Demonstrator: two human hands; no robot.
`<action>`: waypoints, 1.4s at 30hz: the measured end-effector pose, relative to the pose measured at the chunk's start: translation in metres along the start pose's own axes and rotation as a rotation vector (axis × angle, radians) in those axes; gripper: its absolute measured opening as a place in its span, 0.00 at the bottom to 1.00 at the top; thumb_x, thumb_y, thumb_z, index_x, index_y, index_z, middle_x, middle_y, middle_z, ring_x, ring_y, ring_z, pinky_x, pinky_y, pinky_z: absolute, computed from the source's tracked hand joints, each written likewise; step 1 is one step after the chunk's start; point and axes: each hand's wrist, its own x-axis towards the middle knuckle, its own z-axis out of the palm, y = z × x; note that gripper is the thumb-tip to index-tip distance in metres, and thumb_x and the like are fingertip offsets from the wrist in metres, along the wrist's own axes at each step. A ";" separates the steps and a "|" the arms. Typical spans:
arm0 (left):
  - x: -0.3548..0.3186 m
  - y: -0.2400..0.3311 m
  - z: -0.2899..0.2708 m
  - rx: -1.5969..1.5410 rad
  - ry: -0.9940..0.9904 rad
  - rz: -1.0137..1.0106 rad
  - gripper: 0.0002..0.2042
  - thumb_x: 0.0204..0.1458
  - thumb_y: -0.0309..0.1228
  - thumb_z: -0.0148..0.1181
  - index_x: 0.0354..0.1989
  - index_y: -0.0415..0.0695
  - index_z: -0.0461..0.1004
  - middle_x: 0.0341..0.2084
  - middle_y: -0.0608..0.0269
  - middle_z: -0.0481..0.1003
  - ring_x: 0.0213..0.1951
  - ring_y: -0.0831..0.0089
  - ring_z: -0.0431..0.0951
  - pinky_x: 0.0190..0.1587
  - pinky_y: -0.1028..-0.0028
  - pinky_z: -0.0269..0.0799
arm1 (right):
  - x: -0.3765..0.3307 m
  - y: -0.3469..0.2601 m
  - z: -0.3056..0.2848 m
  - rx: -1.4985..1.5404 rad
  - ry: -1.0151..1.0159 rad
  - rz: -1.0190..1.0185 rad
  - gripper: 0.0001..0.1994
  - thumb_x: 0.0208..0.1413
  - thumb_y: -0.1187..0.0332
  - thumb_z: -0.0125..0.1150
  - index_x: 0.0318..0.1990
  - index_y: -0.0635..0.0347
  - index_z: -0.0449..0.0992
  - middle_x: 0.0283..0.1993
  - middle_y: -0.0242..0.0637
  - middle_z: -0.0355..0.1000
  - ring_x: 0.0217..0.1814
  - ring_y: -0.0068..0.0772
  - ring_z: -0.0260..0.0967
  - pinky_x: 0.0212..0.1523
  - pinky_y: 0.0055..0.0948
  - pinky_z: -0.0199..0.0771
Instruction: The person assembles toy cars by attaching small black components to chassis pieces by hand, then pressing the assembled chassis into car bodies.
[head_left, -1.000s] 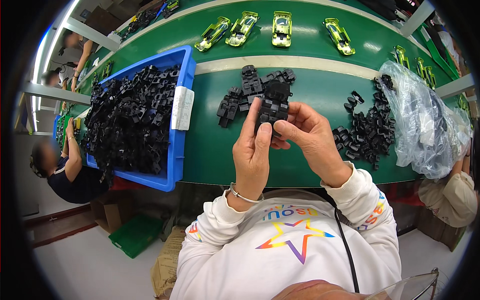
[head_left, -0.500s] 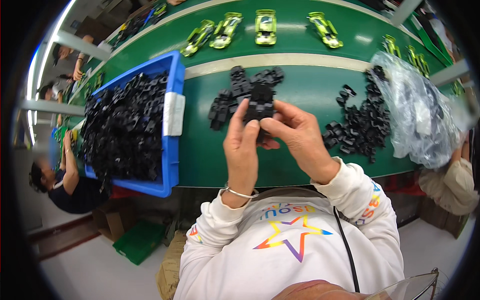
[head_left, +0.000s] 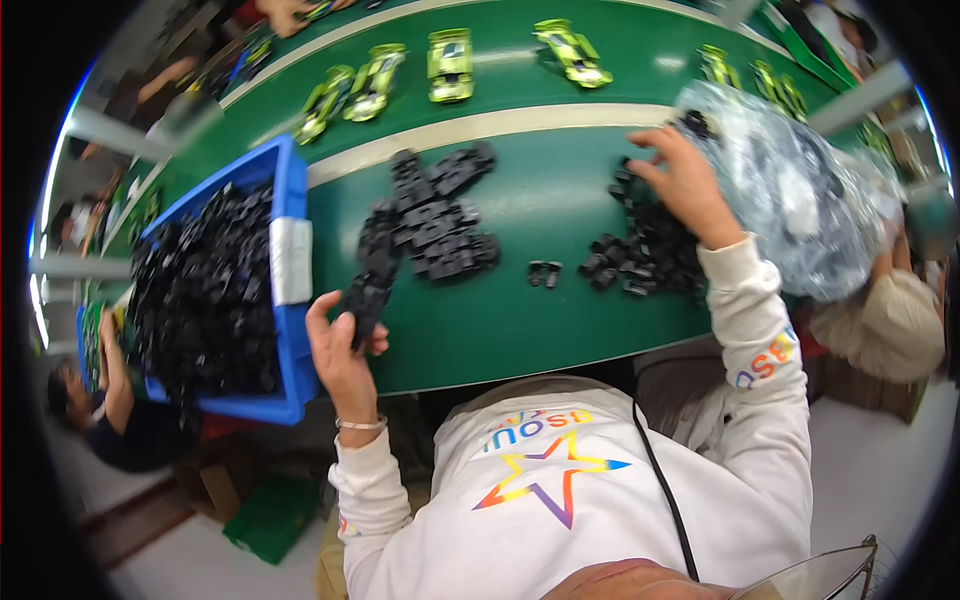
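Observation:
My left hand [head_left: 345,352] holds a long black plastic part [head_left: 370,298] between thumb and fingers, at the near left of the bench. The part's far end overlaps a heap of similar black parts [head_left: 438,225]. My right hand [head_left: 682,182] hovers at the far edge of a pile of small black pieces [head_left: 640,265], beside a clear plastic bag [head_left: 800,205]. Its thumb and fingers are apart with nothing visible between them. Between the two piles lies a pair of small black pieces [head_left: 544,273].
A blue crate [head_left: 293,350] full of black parts stands at the left. Several lime-green toy cars [head_left: 451,68] lie on the green surface beyond a pale strip [head_left: 520,118]. A green tray [head_left: 270,520] is on the floor. Other people are at the left and right.
My hands have come apart. The left has gone leftward with a black part; the right has released it and reached right to the small pieces. The whole view has shifted too.

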 end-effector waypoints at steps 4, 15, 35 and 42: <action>0.010 -0.024 -0.005 0.221 -0.042 0.042 0.12 0.62 0.29 0.54 0.53 0.41 0.67 0.32 0.61 0.77 0.29 0.78 0.75 0.33 0.78 0.69 | -0.008 0.045 -0.007 -0.161 -0.114 0.195 0.12 0.52 0.70 0.67 0.43 0.61 0.78 0.40 0.38 0.73 0.35 0.35 0.71 0.39 0.35 0.72; 0.048 -0.030 0.017 0.905 0.116 0.494 0.14 0.59 0.29 0.59 0.52 0.40 0.75 0.47 0.54 0.73 0.50 0.57 0.72 0.54 0.64 0.67 | -0.002 0.025 -0.024 -0.489 0.103 -0.006 0.11 0.50 0.70 0.66 0.43 0.54 0.80 0.40 0.37 0.72 0.46 0.45 0.71 0.48 0.40 0.69; 0.104 0.091 -0.104 0.970 0.118 0.343 0.17 0.54 0.26 0.60 0.53 0.41 0.76 0.39 0.56 0.80 0.36 0.67 0.81 0.42 0.69 0.77 | -0.004 -0.021 0.021 0.343 -0.148 0.139 0.16 0.53 0.79 0.65 0.49 0.62 0.71 0.37 0.31 0.72 0.31 0.19 0.64 0.34 0.20 0.67; 0.189 0.077 -0.117 1.765 -0.260 0.155 0.27 0.48 0.25 0.61 0.61 0.55 0.71 0.56 0.64 0.73 0.56 0.58 0.73 0.56 0.62 0.73 | 0.008 -0.063 0.008 0.751 -0.148 0.246 0.11 0.59 0.76 0.63 0.48 0.63 0.74 0.39 0.27 0.71 0.36 0.15 0.67 0.36 0.16 0.69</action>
